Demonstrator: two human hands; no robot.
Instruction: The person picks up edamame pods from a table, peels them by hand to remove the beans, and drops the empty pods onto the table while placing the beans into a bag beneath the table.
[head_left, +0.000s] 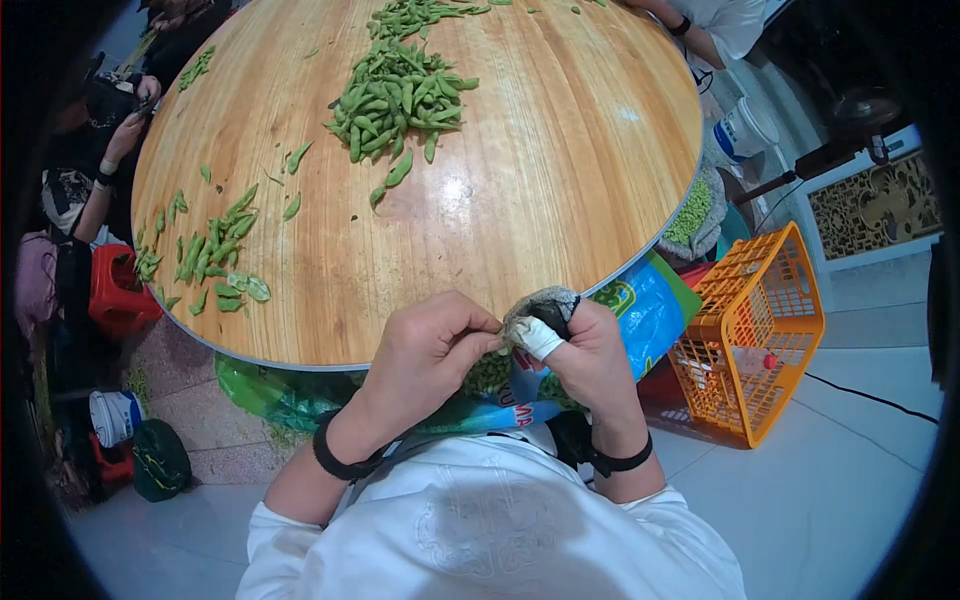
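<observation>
My left hand [435, 345] is closed in a pinch at the near edge of the round wooden table [530, 220]. Its fingertips meet those of my right hand [590, 350], also closed, with white wrapping on the thumb and a grey and black covering on the fingers. Whatever lies between the fingertips is too small and hidden to make out. Below my hands, shelled green beans [488, 380] lie in a blue and green printed plastic bag [640, 312] near my lap. Across the table is a heap of green soybean pods [395, 105].
Smaller groups of pods [212, 245] lie at the table's left. On the right stand an orange plastic crate [745, 330], a sack of shelled beans [690, 212] and a white bucket [745, 130]. Other people's hands [125, 135] show at the far left; a red stool [118, 292] is nearby.
</observation>
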